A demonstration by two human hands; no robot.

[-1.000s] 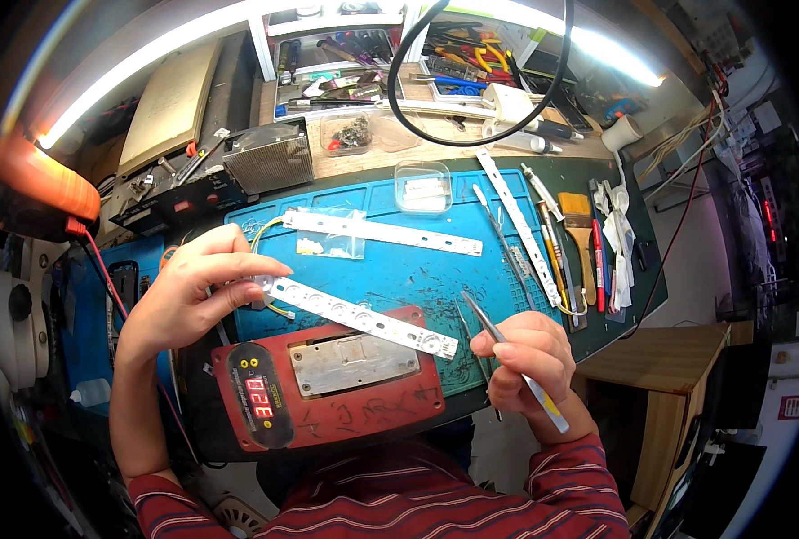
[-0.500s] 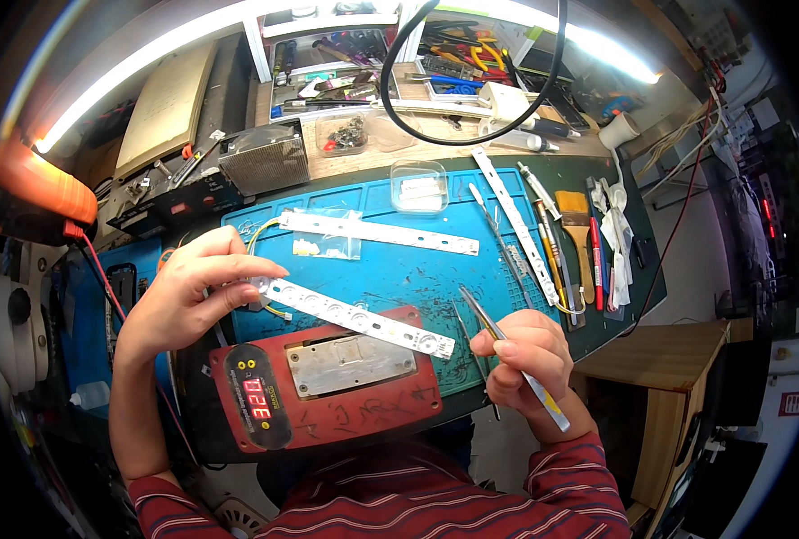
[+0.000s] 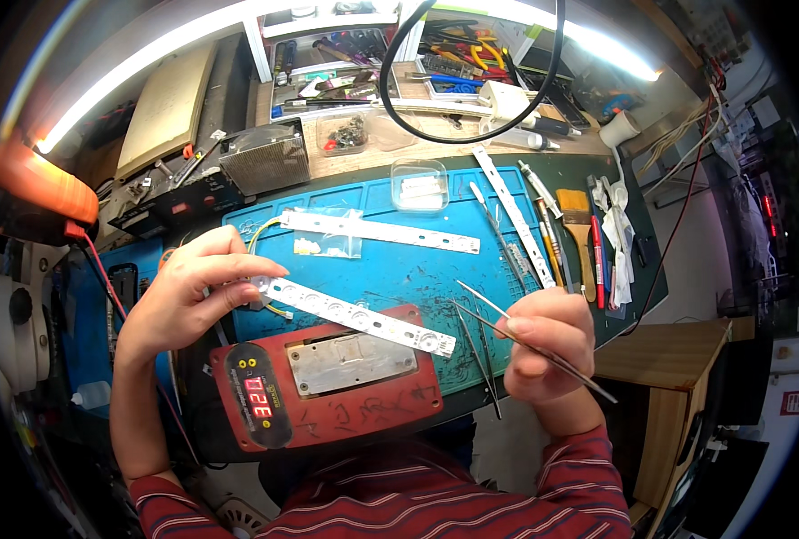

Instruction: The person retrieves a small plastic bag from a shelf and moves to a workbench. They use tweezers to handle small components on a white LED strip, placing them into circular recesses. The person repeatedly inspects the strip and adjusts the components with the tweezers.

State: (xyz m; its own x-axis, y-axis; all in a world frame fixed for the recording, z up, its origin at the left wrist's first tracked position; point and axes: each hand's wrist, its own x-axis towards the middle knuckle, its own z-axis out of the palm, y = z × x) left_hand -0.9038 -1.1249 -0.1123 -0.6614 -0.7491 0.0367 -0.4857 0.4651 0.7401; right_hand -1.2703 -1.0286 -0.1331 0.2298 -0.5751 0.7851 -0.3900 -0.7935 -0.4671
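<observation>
Our left hand (image 3: 197, 287) is pinching one end of a flat white strip (image 3: 337, 310), dotted with round lenses, which is slanting over the far edge of the red heating station (image 3: 372, 429). Our right hand (image 3: 552, 346), right of the station, is gripping slim metal tweezers (image 3: 591, 384) with their tips spread. Beyond the station, a clear plastic box (image 3: 420, 168) is holding white pieces (image 3: 420, 190), and a clear bag (image 3: 346, 250) is containing small pale bits (image 3: 308, 245). On the station, red digits (image 3: 260, 398) are glowing in a dark rounded panel (image 3: 274, 435), and dark scrawled marks (image 3: 381, 410) are running across its casing.
</observation>
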